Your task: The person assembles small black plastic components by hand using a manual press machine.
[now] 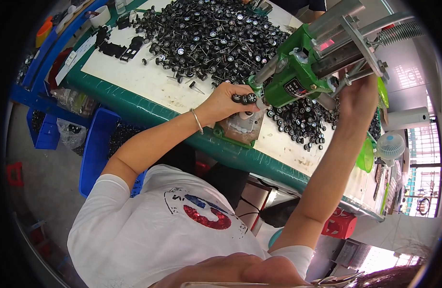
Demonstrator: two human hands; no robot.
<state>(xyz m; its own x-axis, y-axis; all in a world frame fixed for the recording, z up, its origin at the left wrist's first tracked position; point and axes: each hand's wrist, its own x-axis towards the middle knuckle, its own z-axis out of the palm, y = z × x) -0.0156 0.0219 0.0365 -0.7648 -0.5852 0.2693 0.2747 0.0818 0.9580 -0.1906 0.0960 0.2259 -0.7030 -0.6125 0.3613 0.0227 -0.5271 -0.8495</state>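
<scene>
My left hand (229, 103) is closed on small black toy wheels (244, 98) with silvery hubs, at the lower end of a green hand press (293, 79). Its fingertips reach beside the press's ram, above the metal base plate (240, 128). On the press's far right side, my right hand (359, 98) is raised and wrapped about the lever (348, 77). Bars of the press hide part of those fingers. A large heap of black wheels (206, 36), many on thin metal axles, covers the table behind the press. Loose wheels (300, 122) form a smaller pile to its right.
Black plastic chassis parts (130, 48) lie at the table's far left. A blue bin (94, 149) stands below the green table edge (149, 108). At the right are a green basket (366, 156) and a small fan (391, 146). A person's dark sleeve (317, 6) shows across the table.
</scene>
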